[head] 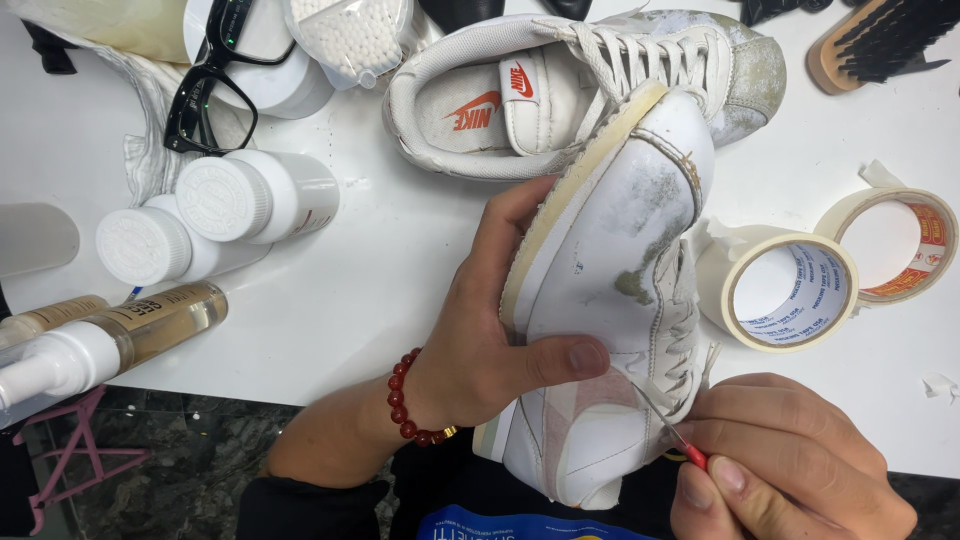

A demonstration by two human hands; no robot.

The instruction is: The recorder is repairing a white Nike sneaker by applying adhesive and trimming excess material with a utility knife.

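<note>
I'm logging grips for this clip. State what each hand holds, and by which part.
Left hand grips the white sneaker around its middle, thumb on the side panel. Right hand pinches a thin red-handled tool by its handle.

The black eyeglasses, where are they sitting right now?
In the head view, the black eyeglasses lie at the upper left of the white table, resting against a white tub, just above two white-capped bottles.

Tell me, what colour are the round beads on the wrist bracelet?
Dark red beads, with one small gold piece, on the left hand's wrist; seen in the head view.
</note>
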